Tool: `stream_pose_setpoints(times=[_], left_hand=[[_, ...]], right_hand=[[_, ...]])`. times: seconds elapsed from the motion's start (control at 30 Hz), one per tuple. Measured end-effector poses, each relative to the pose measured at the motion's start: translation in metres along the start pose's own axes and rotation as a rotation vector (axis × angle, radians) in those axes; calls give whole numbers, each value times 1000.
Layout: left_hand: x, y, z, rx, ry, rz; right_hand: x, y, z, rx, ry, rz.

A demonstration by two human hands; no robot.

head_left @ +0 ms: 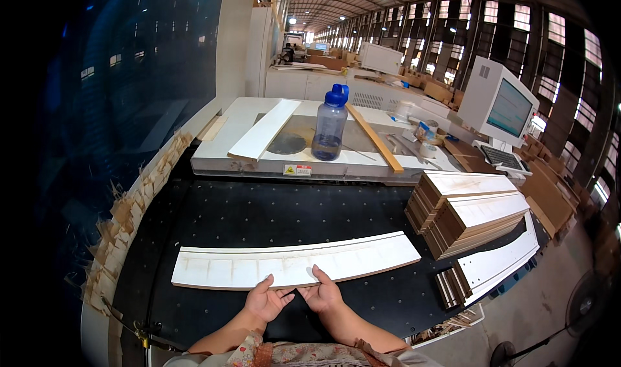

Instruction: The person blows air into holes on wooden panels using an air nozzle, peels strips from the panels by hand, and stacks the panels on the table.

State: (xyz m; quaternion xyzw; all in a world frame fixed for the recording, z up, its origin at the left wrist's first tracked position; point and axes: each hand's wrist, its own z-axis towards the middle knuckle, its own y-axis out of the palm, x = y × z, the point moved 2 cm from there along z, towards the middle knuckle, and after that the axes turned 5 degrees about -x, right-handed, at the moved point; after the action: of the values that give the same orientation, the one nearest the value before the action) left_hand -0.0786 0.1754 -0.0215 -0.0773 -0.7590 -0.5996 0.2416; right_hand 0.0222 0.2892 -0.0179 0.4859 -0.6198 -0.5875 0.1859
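A long white board [294,261] with a grooved far edge and a brown near edge lies across the black table in front of me. My left hand [264,300] is at the middle of its near edge, thumb on the white face. Close beside it, my right hand [323,294] has its thumb on the same face. The other fingers of both hands are bent at or below the edge, partly hidden. Whether the board is slightly raised off the table I cannot tell.
The black table [259,212] has rows of small studs. At right stand stacked white-faced boards [479,202] and a lower stack of drilled boards [501,263]. Beyond are a blue-capped bottle [328,131], a white strip [265,131], a wooden strip [375,137] and a monitor [501,102].
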Motion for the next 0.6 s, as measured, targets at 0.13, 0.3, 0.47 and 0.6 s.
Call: stream_pose_setpoints(times=[0.13, 0.3, 0.47, 0.6], left_hand=[[1, 0, -1, -3, -2, 2], [0, -1, 1, 4, -4, 7], [0, -4, 1, 15, -4, 2], [-1, -4, 3, 10, -13, -4]], right_hand=[[0, -1, 1, 9, 1, -21], [-2, -3, 2, 0, 11, -24], [-1, -2, 2, 13, 28, -24], [-2, -4, 3, 35, 22, -12]])
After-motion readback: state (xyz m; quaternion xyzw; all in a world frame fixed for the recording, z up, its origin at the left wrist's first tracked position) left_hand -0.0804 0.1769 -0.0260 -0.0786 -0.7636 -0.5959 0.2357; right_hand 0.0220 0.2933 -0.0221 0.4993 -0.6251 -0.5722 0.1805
